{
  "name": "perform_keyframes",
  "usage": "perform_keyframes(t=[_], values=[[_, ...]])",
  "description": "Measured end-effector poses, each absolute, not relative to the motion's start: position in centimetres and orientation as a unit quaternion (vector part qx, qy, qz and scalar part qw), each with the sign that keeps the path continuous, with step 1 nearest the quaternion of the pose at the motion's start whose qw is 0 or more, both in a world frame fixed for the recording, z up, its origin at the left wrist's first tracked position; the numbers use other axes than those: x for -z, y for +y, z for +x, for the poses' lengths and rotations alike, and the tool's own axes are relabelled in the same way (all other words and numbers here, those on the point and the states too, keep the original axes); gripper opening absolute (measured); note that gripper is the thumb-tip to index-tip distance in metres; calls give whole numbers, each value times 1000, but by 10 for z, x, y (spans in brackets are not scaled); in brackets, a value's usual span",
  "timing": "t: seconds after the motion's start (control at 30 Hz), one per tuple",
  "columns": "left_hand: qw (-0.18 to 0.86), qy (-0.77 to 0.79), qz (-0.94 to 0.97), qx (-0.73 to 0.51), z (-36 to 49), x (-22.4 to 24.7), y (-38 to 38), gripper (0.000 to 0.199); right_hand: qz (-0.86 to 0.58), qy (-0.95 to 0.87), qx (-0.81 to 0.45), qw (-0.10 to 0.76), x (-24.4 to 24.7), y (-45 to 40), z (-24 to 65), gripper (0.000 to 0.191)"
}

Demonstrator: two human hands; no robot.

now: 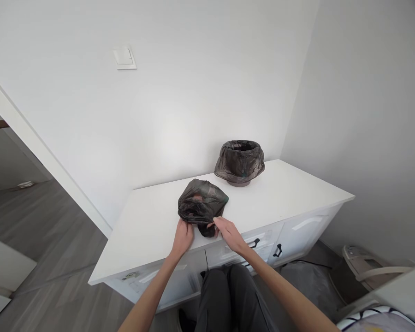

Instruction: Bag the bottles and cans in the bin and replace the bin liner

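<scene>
A dark, crumpled plastic bag is spread over something at the front of the white cabinet top, its opening edge bunched toward me. My left hand is closed on the bag's lower left edge, fingertips partly under the plastic. My right hand pinches the bag's edge at the lower right, where a dark bunch of plastic hangs down. Behind and to the right stands a small round bin, lined with another dark bag folded over its rim.
The white cabinet has black handles on its front and stands against the wall. A light switch is on the wall. A doorway is at the left. At the lower right are a beige appliance and a greyish plastic bag.
</scene>
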State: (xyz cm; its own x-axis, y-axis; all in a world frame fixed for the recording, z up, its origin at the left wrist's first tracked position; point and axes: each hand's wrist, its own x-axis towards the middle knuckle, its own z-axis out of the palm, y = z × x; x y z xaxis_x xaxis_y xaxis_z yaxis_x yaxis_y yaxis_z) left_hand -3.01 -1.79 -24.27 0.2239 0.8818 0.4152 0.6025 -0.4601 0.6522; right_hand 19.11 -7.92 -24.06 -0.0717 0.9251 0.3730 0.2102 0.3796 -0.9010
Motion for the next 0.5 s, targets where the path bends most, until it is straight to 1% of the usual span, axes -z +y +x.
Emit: perform_keyframes(t=[0.07,0.13,0.17,0.2,0.27,0.33,0.4,0.43,0.5], values=[[192,493,750,-397,-31,242,-19,38,-506,-627,-297,513,234,-73,184,35],[208,492,746,-397,-32,240,-22,39,-574,-619,-230,485,230,-66,176,23],[217,491,746,-395,-33,239,-23,38,-600,-619,-197,467,229,-62,173,22],[225,491,745,-392,-34,238,-24,37,-621,-620,-170,449,229,-59,170,25],[237,497,740,-386,-36,238,-26,36,-644,-625,-136,419,229,-54,167,28],[245,505,733,-384,-38,239,-26,37,-641,-636,-133,409,231,-51,168,18],[248,507,730,-385,-40,242,-24,37,-616,-639,-165,430,233,-48,173,13],[248,504,731,-386,-40,243,-24,37,-601,-627,-195,456,234,-46,176,14],[245,490,740,-390,-40,244,-25,36,-565,-560,-283,536,236,-42,183,18]])
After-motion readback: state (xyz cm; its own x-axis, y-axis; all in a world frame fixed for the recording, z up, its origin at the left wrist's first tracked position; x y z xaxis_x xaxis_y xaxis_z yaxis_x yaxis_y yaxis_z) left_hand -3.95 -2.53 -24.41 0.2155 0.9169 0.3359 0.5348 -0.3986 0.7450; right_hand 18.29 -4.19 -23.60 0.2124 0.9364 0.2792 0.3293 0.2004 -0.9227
